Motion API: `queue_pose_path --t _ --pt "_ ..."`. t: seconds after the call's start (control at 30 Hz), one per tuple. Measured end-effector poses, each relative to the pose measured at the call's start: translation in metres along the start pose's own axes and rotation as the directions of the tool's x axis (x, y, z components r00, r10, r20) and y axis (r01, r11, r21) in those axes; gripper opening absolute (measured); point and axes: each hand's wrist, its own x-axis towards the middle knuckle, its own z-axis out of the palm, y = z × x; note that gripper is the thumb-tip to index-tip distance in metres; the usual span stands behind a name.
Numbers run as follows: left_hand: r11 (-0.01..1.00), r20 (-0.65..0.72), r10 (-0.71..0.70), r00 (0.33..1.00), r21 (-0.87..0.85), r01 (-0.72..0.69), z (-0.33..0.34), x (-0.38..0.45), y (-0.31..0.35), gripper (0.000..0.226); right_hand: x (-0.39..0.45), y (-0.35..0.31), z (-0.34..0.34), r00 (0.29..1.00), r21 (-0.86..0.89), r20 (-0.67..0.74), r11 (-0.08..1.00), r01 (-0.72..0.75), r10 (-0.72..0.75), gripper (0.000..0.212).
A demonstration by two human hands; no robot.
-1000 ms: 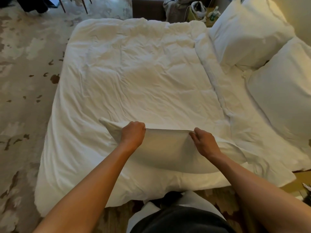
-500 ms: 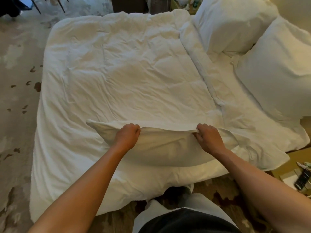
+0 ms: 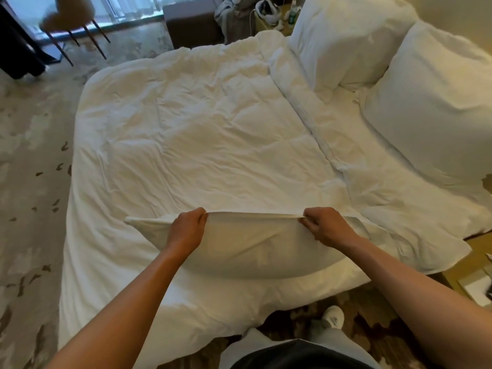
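A white pillow (image 3: 253, 251) in its case stands on its long edge on the near side of the bed, on top of the rumpled white duvet (image 3: 202, 134). My left hand (image 3: 186, 233) grips the pillowcase's upper edge left of centre. My right hand (image 3: 327, 227) pinches the same edge further right, and the fabric is pulled taut between the two hands. The pillow's left corner sticks out past my left hand.
Two large white pillows (image 3: 351, 41) (image 3: 436, 113) lean at the bed head on the right. Beyond the bed stand a brown ottoman (image 3: 191, 25) and a cluttered nightstand (image 3: 277, 20). A chair (image 3: 72, 25) stands at the far left on patterned carpet (image 3: 29, 182). My shoe (image 3: 332, 316) is by the bed's near edge.
My hands have spread a little further apart along the pillowcase edge and stretched it tight. The view has tilted up, showing more of the room beyond the bed.
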Motion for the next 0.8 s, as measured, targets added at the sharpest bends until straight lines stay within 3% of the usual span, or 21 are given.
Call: queue_pose_path --t 0.17,0.37,0.8 --pt "0.996 -0.1 -0.023 0.995 0.084 0.032 -0.027 0.012 0.056 0.034 -0.006 0.007 -0.045 0.989 0.039 -0.142 0.998 0.041 -0.035 0.031" --pt "0.991 -0.213 0.09 0.973 0.12 -0.065 -0.055 0.037 0.165 0.031 -0.03 0.054 -0.137 0.939 0.074 -0.338 0.993 0.089 -0.059 0.032" --pt "0.927 -0.12 0.376 0.919 0.069 -0.37 0.029 0.086 0.431 0.031 -0.133 0.251 -0.258 0.768 0.203 -0.585 0.964 -0.172 0.26 0.029"
